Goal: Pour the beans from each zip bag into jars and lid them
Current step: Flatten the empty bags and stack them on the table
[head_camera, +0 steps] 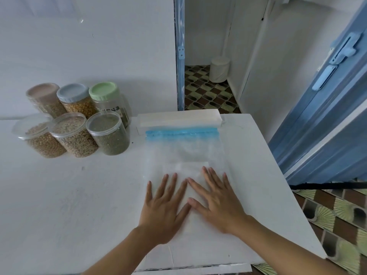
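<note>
On the counter (79, 195), right of centre: one zip bag (182, 147), blue-sealed, apparently empty, lying flat. Left hand (162, 207) and right hand (216, 203) are pressing it, fingers (171, 182) spread straight, gripping nothing. Far left: six jars (73, 124), standing filled and lidded. Pouring is looking finished; only bag tidying seems left.

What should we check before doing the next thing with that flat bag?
1. Zip bag is empty and lies flat: ok.
2. Left hand and right hand press flat on the bag, holding nothing: ok.
3. Lids on all six jars: ok.
4. Beans inside the green-lidded jar: cannot tell.
5. Blue zip strip sealed: cannot tell.
6. No spilled beans on the table: ok.
</note>
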Available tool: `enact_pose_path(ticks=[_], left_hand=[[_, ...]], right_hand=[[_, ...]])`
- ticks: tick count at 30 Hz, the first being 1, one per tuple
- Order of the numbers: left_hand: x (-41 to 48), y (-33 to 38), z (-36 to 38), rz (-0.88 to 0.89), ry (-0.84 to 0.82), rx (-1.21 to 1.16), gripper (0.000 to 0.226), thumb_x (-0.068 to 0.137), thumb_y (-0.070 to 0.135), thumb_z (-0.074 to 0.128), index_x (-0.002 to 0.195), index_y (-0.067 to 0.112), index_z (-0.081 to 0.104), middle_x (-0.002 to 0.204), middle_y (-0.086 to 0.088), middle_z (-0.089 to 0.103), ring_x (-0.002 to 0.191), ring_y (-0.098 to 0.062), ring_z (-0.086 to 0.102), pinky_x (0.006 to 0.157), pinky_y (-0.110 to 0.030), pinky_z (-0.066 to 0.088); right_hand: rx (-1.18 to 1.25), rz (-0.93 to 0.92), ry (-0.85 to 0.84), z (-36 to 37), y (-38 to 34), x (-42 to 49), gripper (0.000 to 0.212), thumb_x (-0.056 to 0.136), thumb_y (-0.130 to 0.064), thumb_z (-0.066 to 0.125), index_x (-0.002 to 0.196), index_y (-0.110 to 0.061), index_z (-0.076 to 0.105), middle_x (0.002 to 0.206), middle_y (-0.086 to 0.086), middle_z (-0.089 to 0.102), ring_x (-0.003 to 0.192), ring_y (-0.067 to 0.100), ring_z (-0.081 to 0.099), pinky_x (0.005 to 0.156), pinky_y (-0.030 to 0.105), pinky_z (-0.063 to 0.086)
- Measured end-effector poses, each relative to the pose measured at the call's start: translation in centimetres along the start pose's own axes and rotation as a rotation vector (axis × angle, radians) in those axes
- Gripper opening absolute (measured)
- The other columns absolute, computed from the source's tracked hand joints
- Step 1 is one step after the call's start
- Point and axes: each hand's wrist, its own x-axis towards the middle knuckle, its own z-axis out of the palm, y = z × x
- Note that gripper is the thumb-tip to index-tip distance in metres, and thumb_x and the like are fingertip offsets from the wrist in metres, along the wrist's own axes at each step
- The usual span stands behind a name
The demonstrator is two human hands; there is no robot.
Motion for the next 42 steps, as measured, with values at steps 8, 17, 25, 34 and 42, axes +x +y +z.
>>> enact_pose_path(ticks=[8, 17, 25, 34, 42], left_hand=[[-0.4, -0.9, 0.5, -0.068, 0.198, -0.148, 0.085, 0.097, 0.079, 0.006, 0.164, 0.028, -0.005, 0.169, -0.002, -0.014, 0.158, -0.018, -0.013, 0.126, -0.039, -0.007], [-2.5, -4.4, -0.2, 0.515, 0.445, -0.273, 0.029, 0.099, 0.013, 0.064, 0.128, 0.013, 0.067, 0.148, -0.011, 0.055, 0.135, -0.032, 0.052, 0.107, -0.042, 0.048], [-4.1, -5.5, -0.8, 0.598, 0.375, -0.177, 0.043, 0.098, 0.056, 0.063, 0.123, 0.022, 0.071, 0.106, 0.003, 0.065, 0.092, -0.019, 0.061, 0.063, -0.034, 0.057], [-5.3, -4.2, -1.0, 0.584, 0.417, 0.115, 0.033, 0.105, 0.043, 0.05, 0.123, 0.02, 0.066, 0.103, 0.0, 0.066, 0.077, -0.015, 0.065, 0.049, -0.029, 0.054], [-6.9, -5.5, -1.5, 0.632, 0.287, 0.194, 0.077, 0.078, 0.027, 0.084, 0.145, 0.017, 0.047, 0.134, -0.012, 0.065, 0.11, -0.02, 0.072, 0.055, -0.028, 0.061]], right_hand=[[-0.068, 0.078, 0.083, 1.0, 1.0, -0.2, 0.099, 0.087, -0.088, 0.002, 0.162, -0.025, -0.009, 0.168, -0.001, -0.023, 0.152, 0.014, -0.027, 0.124, 0.044, -0.012], [0.034, 0.069, 0.246, 0.8, 1.7, -0.7, 0.1, 0.088, -0.085, 0.027, 0.158, -0.014, 0.031, 0.168, 0.016, 0.015, 0.157, 0.028, 0.01, 0.126, 0.045, 0.009], [0.018, -0.557, 0.554, 1.5, 3.6, -1.5, 0.025, 0.098, -0.036, 0.067, 0.086, -0.014, 0.067, 0.085, -0.001, 0.06, 0.08, 0.021, 0.054, 0.069, 0.037, 0.049], [-0.027, -0.492, 0.25, 0.3, 6.0, -3.8, 0.078, 0.074, -0.087, 0.061, 0.126, -0.029, 0.068, 0.097, -0.01, 0.055, 0.109, 0.013, 0.052, 0.09, 0.03, 0.042], [-0.105, -0.625, 0.368, 1.3, 5.6, -6.0, 0.014, 0.1, -0.04, 0.058, 0.104, -0.028, 0.053, 0.101, -0.004, 0.052, 0.116, 0.023, 0.058, 0.086, 0.04, 0.053]])
